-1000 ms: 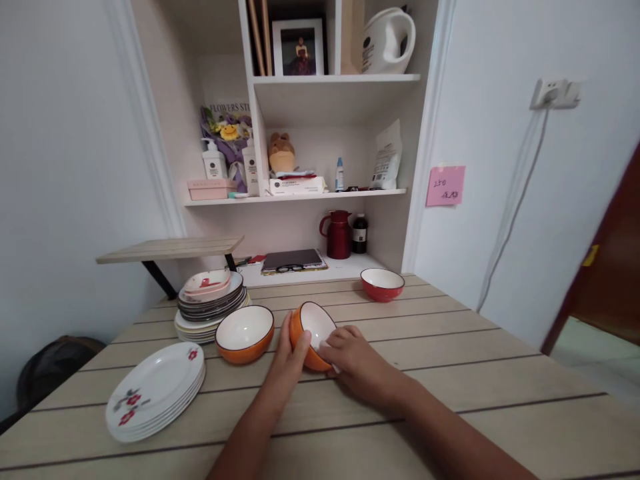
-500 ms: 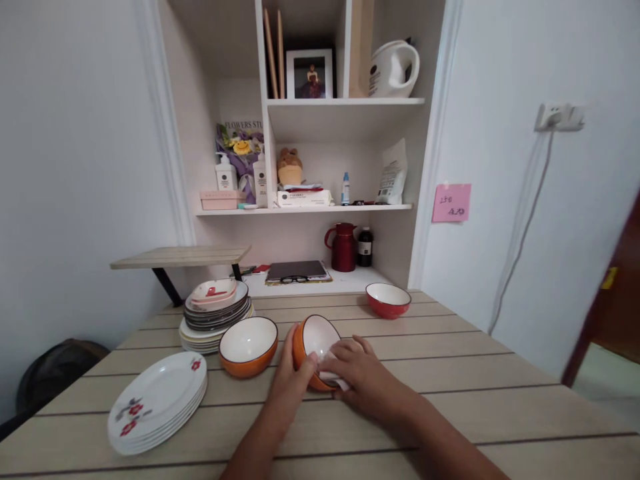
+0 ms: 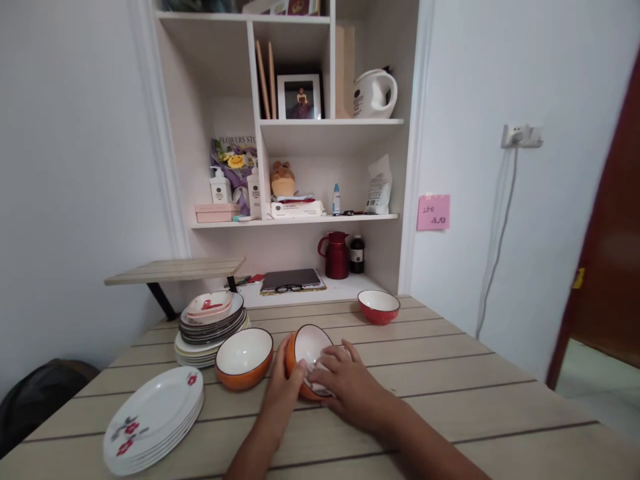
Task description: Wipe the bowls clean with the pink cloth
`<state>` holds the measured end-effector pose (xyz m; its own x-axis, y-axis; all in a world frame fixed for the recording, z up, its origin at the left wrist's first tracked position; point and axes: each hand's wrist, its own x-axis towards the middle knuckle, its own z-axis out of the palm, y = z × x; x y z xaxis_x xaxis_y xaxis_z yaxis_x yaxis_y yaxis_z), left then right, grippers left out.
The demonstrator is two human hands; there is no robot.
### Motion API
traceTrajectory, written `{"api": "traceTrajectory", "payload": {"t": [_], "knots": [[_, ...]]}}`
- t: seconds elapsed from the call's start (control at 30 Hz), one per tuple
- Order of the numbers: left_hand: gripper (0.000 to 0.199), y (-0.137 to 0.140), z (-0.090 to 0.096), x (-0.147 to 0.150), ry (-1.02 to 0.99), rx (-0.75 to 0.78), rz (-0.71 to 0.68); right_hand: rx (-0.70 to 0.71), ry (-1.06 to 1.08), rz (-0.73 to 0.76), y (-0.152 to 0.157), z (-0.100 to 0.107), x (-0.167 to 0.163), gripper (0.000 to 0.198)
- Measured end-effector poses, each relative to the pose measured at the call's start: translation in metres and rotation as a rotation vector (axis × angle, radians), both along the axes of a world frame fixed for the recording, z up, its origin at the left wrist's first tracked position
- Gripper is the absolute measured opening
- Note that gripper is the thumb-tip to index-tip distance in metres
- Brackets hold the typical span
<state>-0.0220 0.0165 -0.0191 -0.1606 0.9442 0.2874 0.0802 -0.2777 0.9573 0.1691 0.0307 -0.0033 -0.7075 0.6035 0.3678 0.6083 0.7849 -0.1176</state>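
Observation:
An orange bowl with a white inside and dark rim stands tilted on the table, its opening turned up and to the right. My left hand grips its left side, the thumb over the rim. Inside the lower right of the bowl, my right hand presses a crumpled white cloth or tissue, partly hidden under the fingers. Just left of my left hand sits a second orange bowl, upright. A red bowl rests farther back to the right.
Oval white plates with red flowers are stacked at the front left. Behind them is a pile of dark and white plates, topped by small pink-rimmed dishes. A raised wooden shelf overhangs the back left; a red jug stands behind the table.
My right hand has shifted slightly over the bowl's inside with the white cloth, less of which hangs over the rim. My left hand keeps its hold. The camera view has tilted up and turned right.

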Motion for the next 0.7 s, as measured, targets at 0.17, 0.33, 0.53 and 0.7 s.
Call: {"api": "traceTrajectory", "payload": {"t": [0.17,0.33,0.53,0.7], "knots": [[0.063,-0.001,0.003,0.002,-0.017,-0.015,0.010,-0.012,-0.015,-0.065,0.002,-0.002,0.000,0.042],[0.075,0.003,-0.005,0.004,-0.021,-0.026,0.052,-0.051,0.010,-0.057,-0.004,-0.001,-0.008,0.035],[0.101,0.005,-0.017,0.013,-0.078,0.042,-0.074,-0.129,0.135,-0.091,-0.001,-0.004,-0.014,0.016],[0.088,0.003,-0.016,0.012,-0.154,0.037,-0.064,-0.186,0.185,0.028,-0.003,0.002,-0.011,0.017]]}}
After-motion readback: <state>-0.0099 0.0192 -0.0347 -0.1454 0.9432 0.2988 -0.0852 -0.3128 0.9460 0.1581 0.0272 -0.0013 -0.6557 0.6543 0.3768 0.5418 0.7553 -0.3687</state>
